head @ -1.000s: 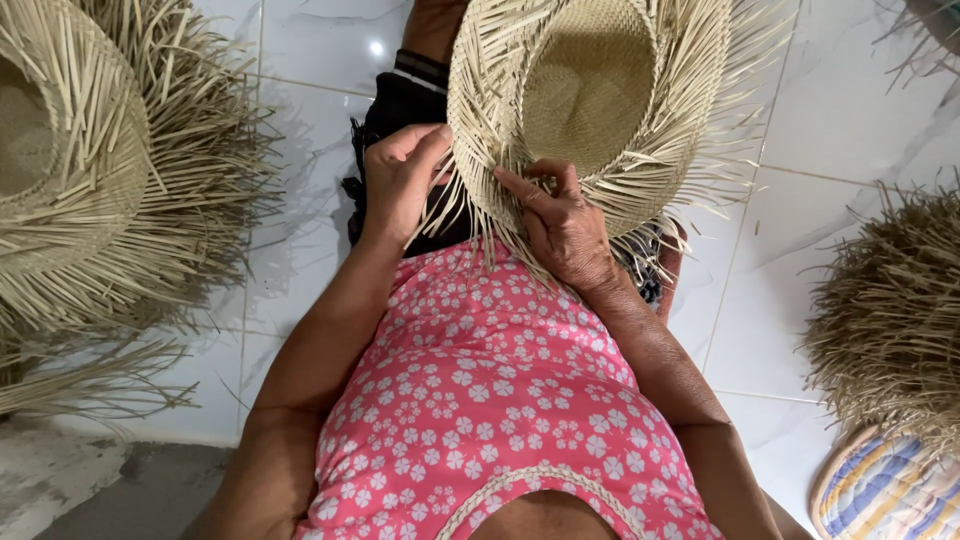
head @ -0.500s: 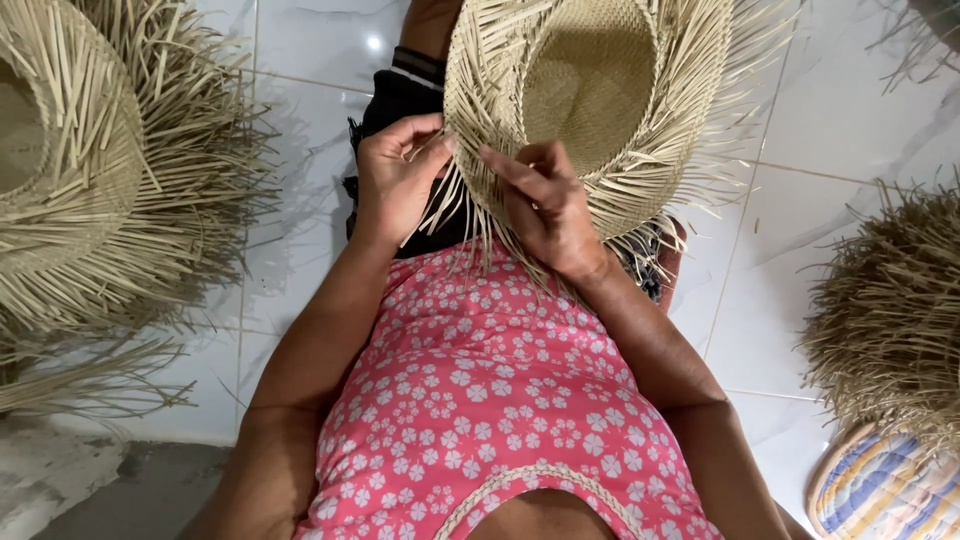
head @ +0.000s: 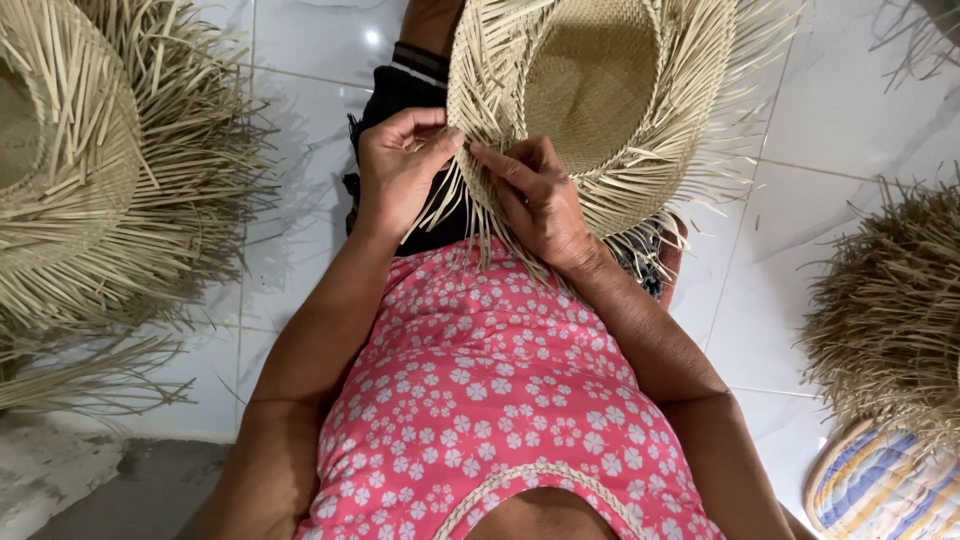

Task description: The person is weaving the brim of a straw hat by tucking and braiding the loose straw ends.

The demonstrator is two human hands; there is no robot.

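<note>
A pale woven straw hat (head: 600,95) with loose fringe strands around its brim lies crown-down on my lap, above my pink flowered top. My left hand (head: 400,165) pinches strands at the brim's near left edge between thumb and fingers. My right hand (head: 540,205) rests on the brim beside it, with its fingers gripping the woven edge and the fringe. The fingertips of both hands almost meet at the same spot on the brim.
A stack of unfinished straw hats (head: 90,170) with long fringe fills the left side on the white tiled floor (head: 300,60). Another pile of darker straw hats (head: 890,310) sits at the right, above a striped round cushion (head: 880,490).
Both hands have shifted slightly up along the brim, and my left thumb and fingers have closed onto the strands next to my right fingertips.
</note>
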